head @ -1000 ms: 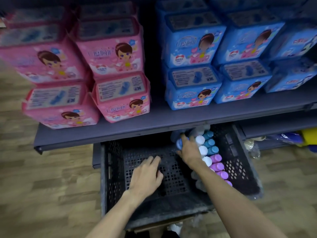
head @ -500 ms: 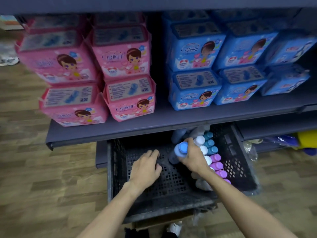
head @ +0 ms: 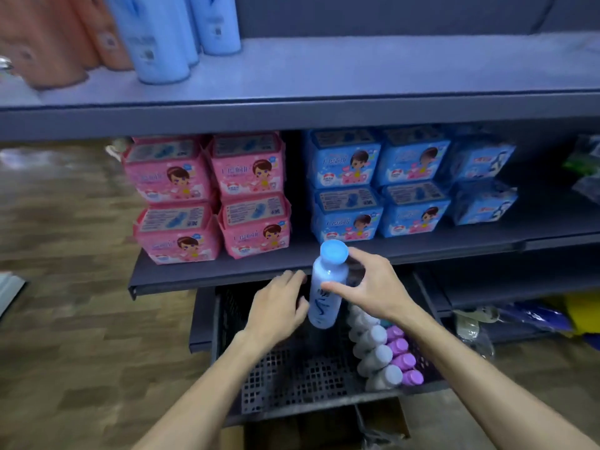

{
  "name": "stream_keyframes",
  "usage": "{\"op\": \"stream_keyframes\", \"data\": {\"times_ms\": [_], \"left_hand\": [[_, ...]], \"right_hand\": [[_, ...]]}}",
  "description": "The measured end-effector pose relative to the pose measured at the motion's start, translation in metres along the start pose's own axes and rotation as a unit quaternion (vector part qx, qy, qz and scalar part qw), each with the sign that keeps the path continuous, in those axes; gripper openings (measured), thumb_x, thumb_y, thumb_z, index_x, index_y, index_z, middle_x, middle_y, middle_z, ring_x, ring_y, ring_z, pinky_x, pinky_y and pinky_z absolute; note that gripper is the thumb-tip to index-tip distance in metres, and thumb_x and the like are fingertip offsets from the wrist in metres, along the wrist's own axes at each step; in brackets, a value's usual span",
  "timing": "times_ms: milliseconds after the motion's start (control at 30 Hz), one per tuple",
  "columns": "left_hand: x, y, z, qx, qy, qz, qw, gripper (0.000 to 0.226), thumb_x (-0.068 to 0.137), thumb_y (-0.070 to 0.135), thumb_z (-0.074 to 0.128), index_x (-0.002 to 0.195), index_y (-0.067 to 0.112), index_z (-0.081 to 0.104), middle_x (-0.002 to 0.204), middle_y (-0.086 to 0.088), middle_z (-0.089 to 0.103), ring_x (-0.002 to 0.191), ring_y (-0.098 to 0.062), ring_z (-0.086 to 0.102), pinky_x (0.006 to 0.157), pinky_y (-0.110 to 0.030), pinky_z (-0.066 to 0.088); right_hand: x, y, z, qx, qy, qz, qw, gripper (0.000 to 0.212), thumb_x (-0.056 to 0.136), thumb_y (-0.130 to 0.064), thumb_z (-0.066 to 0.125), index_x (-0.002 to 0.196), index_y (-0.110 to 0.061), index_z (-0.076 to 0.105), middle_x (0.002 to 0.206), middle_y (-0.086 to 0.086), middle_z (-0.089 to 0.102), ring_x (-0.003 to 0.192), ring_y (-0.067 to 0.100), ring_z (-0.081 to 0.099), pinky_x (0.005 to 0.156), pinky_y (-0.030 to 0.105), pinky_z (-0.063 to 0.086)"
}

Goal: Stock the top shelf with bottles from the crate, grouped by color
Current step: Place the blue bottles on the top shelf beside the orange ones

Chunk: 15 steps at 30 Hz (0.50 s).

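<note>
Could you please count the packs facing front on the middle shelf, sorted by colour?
On the middle shelf, counting only the packs that show at the front:
Pink packs: 4
Blue packs: 6
Total: 10

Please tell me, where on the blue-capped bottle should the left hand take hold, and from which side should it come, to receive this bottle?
Probably the bare lower body of the blue-capped bottle, from its left. It stands nearly upright over the crate, and the right hand already pinches its right side near the middle. The left hand waits open beside the free side.
</note>
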State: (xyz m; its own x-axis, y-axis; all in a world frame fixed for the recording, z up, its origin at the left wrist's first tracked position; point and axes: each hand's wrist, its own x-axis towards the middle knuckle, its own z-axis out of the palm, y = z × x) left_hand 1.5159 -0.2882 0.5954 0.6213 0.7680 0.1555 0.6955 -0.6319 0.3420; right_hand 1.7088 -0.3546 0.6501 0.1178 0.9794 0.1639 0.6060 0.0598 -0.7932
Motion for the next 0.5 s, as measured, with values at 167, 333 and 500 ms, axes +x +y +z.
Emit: {"op": "stream_keyframes", "data": {"times_ms": [167, 333, 500], "left_hand": [[0.011, 0.022, -0.048, 0.015, 0.079, 0.034, 0.996, 0.039, 0.085, 0.029, 0.054, 0.122, 0.018, 0.049, 0.105, 0.001, 0.056, 0.098, -0.021, 0.055, 0.067, -0.037, 0.048], [0.021, 0.047, -0.091, 0.033, 0.142, 0.064, 0.987, 0.026, 0.083, 0.030, 0.054, 0.107, 0.020, 0.050, 0.092, 0.005, 0.051, 0.087, -0.020, 0.053, 0.060, -0.038, 0.046], [0.028, 0.065, -0.126, 0.060, 0.187, 0.086, 0.977, 0.026, 0.081, 0.029, 0.051, 0.105, 0.018, 0.051, 0.088, 0.004, 0.050, 0.083, -0.021, 0.053, 0.058, -0.041, 0.048]], "right_hand": [[0.010, -0.037, -0.030, -0.067, 0.018, -0.098, 0.993, 0.039, 0.085, -0.039, 0.074, 0.119, -0.026, 0.059, 0.103, -0.024, 0.059, 0.092, 0.002, 0.054, 0.081, 0.021, 0.043], [0.019, -0.067, -0.061, -0.091, 0.033, -0.140, 0.985, 0.026, 0.090, -0.040, 0.067, 0.111, -0.033, 0.053, 0.096, -0.018, 0.057, 0.089, 0.007, 0.051, 0.074, 0.020, 0.040], [0.025, -0.100, -0.091, -0.112, 0.035, -0.178, 0.977, 0.028, 0.092, -0.042, 0.063, 0.114, -0.027, 0.053, 0.099, -0.011, 0.059, 0.091, 0.012, 0.050, 0.082, 0.029, 0.044]]}}
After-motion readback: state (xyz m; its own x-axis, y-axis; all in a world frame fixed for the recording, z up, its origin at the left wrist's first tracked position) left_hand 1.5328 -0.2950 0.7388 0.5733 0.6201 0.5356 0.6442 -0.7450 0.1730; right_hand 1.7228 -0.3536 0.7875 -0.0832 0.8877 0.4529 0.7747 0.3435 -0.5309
